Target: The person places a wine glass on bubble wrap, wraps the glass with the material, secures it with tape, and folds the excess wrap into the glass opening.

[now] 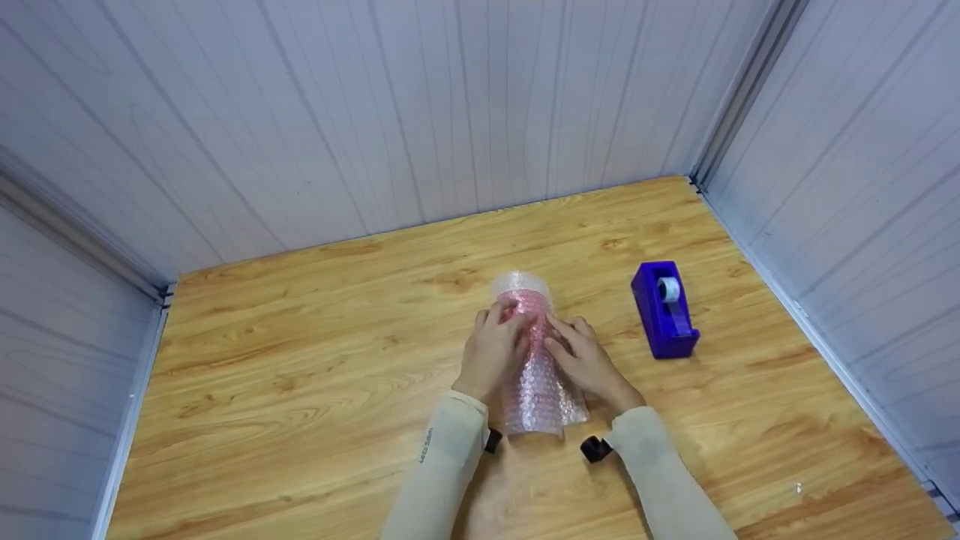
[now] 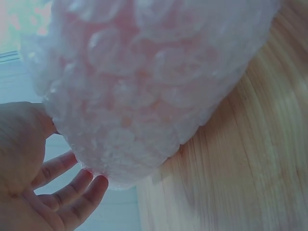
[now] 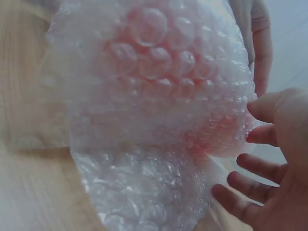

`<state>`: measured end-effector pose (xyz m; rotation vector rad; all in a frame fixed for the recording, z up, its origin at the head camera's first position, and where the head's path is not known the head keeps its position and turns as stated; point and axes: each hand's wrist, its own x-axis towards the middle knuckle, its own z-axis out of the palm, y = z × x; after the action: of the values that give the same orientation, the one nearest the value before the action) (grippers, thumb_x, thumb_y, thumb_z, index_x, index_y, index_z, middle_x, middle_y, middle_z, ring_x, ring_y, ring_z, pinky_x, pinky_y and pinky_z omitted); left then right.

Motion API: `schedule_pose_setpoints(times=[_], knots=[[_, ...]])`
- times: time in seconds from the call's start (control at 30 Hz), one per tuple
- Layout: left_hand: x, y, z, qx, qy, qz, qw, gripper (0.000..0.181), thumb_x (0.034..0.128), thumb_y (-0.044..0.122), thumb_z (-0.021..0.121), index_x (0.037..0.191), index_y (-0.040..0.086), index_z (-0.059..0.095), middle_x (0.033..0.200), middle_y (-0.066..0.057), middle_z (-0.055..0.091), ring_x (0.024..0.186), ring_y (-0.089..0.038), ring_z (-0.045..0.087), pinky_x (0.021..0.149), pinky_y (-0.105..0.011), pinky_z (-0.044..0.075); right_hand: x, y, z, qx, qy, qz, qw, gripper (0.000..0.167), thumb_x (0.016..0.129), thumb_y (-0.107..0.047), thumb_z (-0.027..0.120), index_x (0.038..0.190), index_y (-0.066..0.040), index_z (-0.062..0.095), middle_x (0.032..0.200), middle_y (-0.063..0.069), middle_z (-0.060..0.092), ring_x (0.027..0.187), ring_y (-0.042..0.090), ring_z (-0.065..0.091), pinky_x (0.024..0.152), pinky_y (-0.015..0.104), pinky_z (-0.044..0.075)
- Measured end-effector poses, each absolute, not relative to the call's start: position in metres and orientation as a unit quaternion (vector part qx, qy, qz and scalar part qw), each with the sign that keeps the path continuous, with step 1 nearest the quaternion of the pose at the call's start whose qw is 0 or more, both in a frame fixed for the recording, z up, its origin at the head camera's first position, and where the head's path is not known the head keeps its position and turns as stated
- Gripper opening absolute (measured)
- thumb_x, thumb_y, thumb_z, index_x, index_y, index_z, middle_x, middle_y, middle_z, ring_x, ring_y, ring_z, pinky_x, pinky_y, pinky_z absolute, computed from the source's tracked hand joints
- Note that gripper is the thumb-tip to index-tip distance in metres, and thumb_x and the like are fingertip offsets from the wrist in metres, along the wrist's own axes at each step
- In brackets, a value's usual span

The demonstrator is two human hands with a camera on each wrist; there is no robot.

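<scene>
A reddish object inside bubble wrap [image 1: 538, 379] lies on the wooden table; its exact kind is hidden by the layers. The wrapped bundle is long, with loose wrap at the near end and a clear tube-like end at the far side. My left hand [image 1: 491, 349] grips the bundle from its left, fingers curved over the top. From the right side, my right hand [image 1: 589, 364] touches the wrap with spread, fairly straight fingers. The left wrist view shows left fingertips against the bubble wrap [image 2: 144, 91]. In the right wrist view, a flap of bubble wrap [image 3: 144, 187] hangs out under the bundle.
To the right stands a purple tape dispenser [image 1: 665, 311] with a roll of clear tape [image 1: 669, 289]. A small clear scrap [image 1: 798, 488] lies at the lower right of the table [image 1: 300, 405]. Pale panel walls [image 1: 420, 112] enclose the table at the back and sides.
</scene>
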<state>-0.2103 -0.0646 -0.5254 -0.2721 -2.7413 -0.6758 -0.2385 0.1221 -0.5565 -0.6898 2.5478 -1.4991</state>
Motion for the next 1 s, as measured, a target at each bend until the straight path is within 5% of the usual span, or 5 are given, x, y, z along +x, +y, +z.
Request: schedule_pose_setpoints(times=[0.33,0.63,0.83,1.0], knots=[[-0.2108,-0.06,-0.525,-0.106,-0.955,-0.211,0.179,0.028,0.0895,0.017,0.073,0.117,0.021,0.074,0.131,-0.011,0.058,0.105,-0.033,0.059,0.079,-0.041,0.056,-0.2382,0.1239,-0.5624,-0.237,0.82,-0.518,0.054,0.05,0.102,-0.01,0.057,0.148,0.003,0.042,0.125,0.016,0.058,0.109,0.029,0.058,0.095,0.046,0.049],[-0.2132,-0.0582,-0.5243,-0.097,-0.954,-0.216,0.184,0.021,0.095,0.017,0.067,0.114,0.009,0.062,0.118,-0.009,0.063,0.102,-0.031,0.06,0.082,-0.041,0.056,-0.2398,0.1261,-0.5618,-0.254,0.809,-0.528,0.051,0.041,0.103,-0.014,0.056,0.144,-0.011,0.05,0.123,0.011,0.061,0.106,0.026,0.061,0.091,0.044,0.051],[-0.2126,-0.057,-0.5261,-0.089,-0.953,-0.23,0.178,0.022,0.0951,0.022,0.069,0.115,0.012,0.069,0.13,-0.008,0.062,0.116,-0.029,0.056,0.098,-0.04,0.048,-0.2406,0.128,-0.5602,-0.24,0.815,-0.525,0.053,0.038,0.105,-0.018,0.054,0.142,-0.012,0.054,0.126,0.008,0.062,0.109,0.025,0.061,0.094,0.044,0.051],[-0.2105,-0.0551,-0.5288,-0.071,-0.944,-0.279,0.164,0.025,0.0965,0.028,0.068,0.118,0.016,0.072,0.14,-0.013,0.053,0.119,-0.031,0.052,0.094,-0.042,0.051,-0.241,0.1299,-0.5608,-0.231,0.824,-0.516,0.043,0.038,0.104,-0.019,0.055,0.141,-0.011,0.055,0.125,0.009,0.062,0.109,0.025,0.061,0.093,0.043,0.051]])
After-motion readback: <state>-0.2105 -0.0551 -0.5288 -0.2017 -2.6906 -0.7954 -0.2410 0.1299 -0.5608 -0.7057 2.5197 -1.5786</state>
